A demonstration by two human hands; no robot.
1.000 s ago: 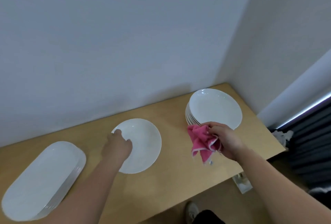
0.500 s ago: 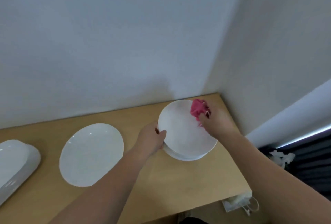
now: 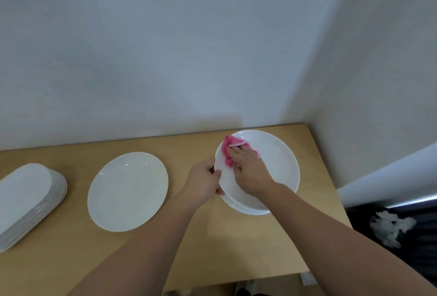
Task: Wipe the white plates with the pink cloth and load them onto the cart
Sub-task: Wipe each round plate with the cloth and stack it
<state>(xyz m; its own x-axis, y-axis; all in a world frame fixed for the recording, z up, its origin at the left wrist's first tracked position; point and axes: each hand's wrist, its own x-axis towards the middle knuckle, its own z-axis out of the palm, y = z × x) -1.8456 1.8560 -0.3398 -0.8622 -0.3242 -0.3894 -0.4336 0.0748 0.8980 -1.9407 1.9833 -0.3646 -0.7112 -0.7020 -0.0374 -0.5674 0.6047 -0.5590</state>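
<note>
Top plate [image 3: 276, 165] on stack at table's [image 3: 189, 243] right end; left hand [image 3: 203, 181] pinching its rim; right hand [image 3: 250, 170] pressing pink cloth [image 3: 228, 151] flat; probably glazed, slippery, brittle, fairly heavy; best gripped at rim.

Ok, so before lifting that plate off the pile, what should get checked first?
1. Pink cloth pressed on the top round white plate under the right hand: ok.
2. Left hand gripping that plate's left rim: ok.
3. Whole plate wiped: cannot tell.
4. Stack of round white plates resting fully on the wooden table: ok.
5. Single round white plate lying apart from the stack: ok.
6. Cart ready for loading: cannot tell, it is out of view.
</note>
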